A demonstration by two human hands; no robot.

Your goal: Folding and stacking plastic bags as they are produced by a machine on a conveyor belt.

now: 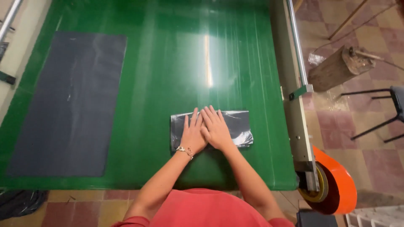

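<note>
A folded dark bag (pixel 210 129) is being pressed flat on the near part of the green table (pixel 168 63). The left hand (pixel 193 135) and right hand (pixel 216 128) are laid side by side on it, fingers spread flat (nothing is gripped). Next, an edge would likely need to be pinched. A big dark sheet (pixel 69 105) lies far left.

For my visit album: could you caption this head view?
Left hand and right hand press flat on a folded dark plastic bag on a green table.
</note>
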